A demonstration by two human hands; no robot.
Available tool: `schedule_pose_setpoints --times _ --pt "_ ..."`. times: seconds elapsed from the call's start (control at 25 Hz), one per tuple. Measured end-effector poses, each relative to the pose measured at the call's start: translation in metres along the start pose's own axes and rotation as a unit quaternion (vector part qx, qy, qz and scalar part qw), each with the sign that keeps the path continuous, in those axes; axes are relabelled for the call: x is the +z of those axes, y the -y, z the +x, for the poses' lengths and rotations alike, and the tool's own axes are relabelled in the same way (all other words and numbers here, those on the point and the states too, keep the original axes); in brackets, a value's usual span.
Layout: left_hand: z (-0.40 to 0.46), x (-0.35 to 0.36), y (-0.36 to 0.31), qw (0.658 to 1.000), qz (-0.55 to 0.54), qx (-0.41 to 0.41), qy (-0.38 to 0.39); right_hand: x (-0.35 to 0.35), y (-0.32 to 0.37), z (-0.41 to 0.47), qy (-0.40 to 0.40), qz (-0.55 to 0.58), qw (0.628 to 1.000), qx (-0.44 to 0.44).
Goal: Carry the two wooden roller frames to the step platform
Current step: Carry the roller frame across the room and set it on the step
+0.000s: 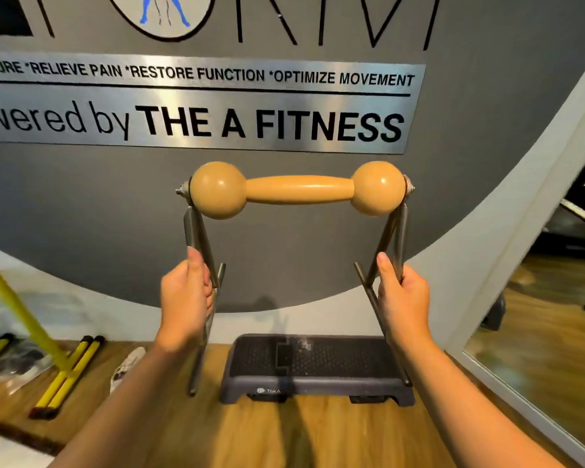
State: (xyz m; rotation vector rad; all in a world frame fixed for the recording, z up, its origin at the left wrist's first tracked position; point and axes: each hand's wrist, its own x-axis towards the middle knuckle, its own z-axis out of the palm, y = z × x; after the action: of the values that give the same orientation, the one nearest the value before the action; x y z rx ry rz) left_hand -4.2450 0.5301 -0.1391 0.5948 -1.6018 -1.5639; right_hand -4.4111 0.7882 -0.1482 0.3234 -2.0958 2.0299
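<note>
I hold one wooden roller frame (299,190) up in the air in front of me: a tan dumbbell-shaped wooden roller on a grey metal stand with angled legs. My left hand (186,298) grips the left legs and my right hand (402,298) grips the right legs. The dark step platform (318,366) lies on the wooden floor against the wall, below and behind the frame. No second roller frame is in view.
A grey wall with a metal sign rises behind the platform. Yellow sticks (70,373) and a yellow bar (17,309) lie on the floor at left, with a white shoe (127,368) beside them. A mirror (547,332) stands at right.
</note>
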Motion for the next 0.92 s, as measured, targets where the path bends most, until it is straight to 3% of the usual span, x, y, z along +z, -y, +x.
schedule_pose_setpoints --times 0.16,0.64,0.8,0.92 --pt "0.051 0.024 0.061 0.998 0.036 -0.018 -0.052 0.038 -0.044 0.05 0.02 -0.007 1.0 0.017" --pt "0.233 0.056 0.262 0.995 0.064 -0.073 0.023 0.172 -0.23 0.151 -0.004 -0.022 0.989 0.148" --pt "0.259 0.067 0.344 0.992 0.098 -0.072 0.03 0.198 -0.315 0.173 0.007 -0.046 0.979 0.2" --pt "0.276 0.079 0.421 0.988 0.12 -0.083 0.055 0.223 -0.397 0.182 -0.038 -0.058 0.972 0.222"
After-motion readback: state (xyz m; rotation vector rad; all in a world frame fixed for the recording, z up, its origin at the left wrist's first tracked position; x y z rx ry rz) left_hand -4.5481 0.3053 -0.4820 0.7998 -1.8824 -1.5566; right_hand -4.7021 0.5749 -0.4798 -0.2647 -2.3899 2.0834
